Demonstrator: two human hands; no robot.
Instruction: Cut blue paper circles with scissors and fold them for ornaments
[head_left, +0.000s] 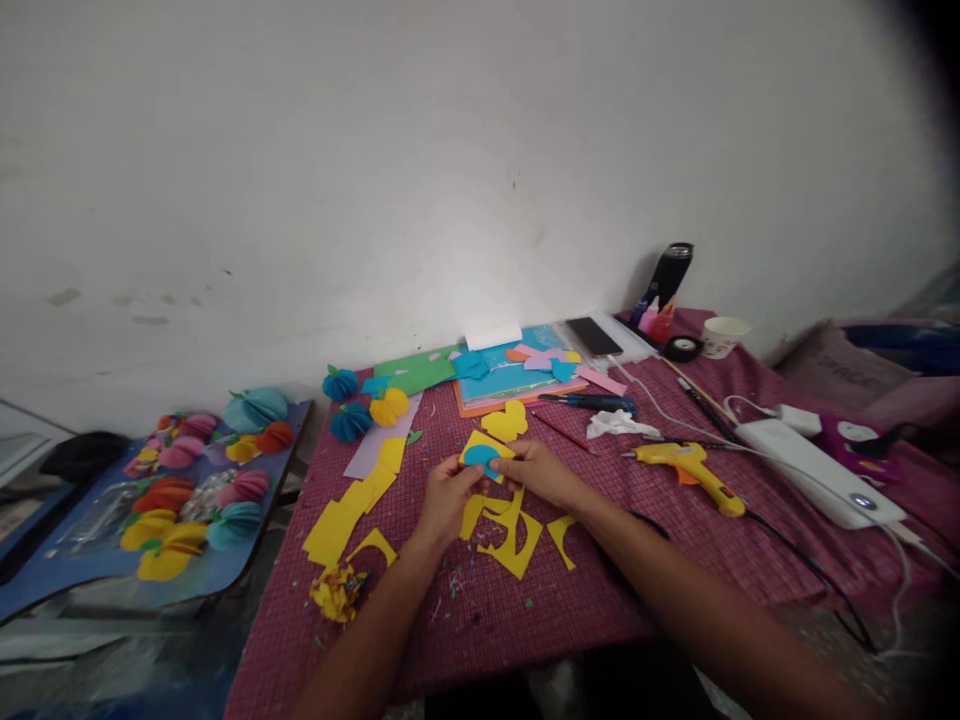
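Between my two hands, above the red checked tablecloth, is a yellow paper piece with a blue paper round lying against it. My left hand pinches the papers at their lower left. At the right edge, my right hand grips them too, its thumb on the blue round. Just beyond my hands lie yellow cut-out rounds. Yellow paper offcuts are scattered below, partly behind my hands. A stack of yellow paper squares extends to the left, near a crumpled yellow paper ball.
A yellow glue gun and a white power strip with trailing cords lie right. Behind are a box cutter, a phone, coloured sheets, a paper cup and a black bottle. Paper pumpkins cover a blue board at left.
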